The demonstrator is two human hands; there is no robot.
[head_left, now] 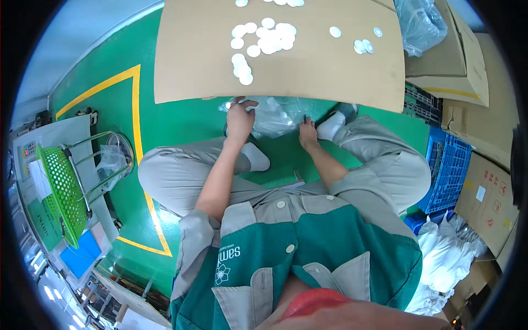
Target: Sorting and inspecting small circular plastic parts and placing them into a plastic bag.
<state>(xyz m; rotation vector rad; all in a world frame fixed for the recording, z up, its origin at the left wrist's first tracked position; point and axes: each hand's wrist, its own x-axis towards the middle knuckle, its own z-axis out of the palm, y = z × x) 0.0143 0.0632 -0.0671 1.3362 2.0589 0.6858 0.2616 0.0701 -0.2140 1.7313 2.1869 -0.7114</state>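
Note:
A clear plastic bag (275, 116) with whitish contents hangs or lies just below the near edge of a cardboard sheet (192, 60). My left hand (240, 120) is at the bag's left end, fingers bent under the cardboard edge; a small white spot shows at its fingertips, too small to name. My right hand (308, 133) is closed on the bag's right edge, with a small dark thing showing at its fingertips. On the cardboard lie many flat white discs, in a loose cluster (272, 39), a short row (242, 70) and a small group (363, 46) at the right.
Cardboard boxes (440, 60) and a blue plastic crate (448, 170) stand at the right, with white bags (448, 256) below. On the left are a green perforated basket (61, 195) and a metal-framed stool (113, 159). Yellow lines (137, 126) mark the green floor.

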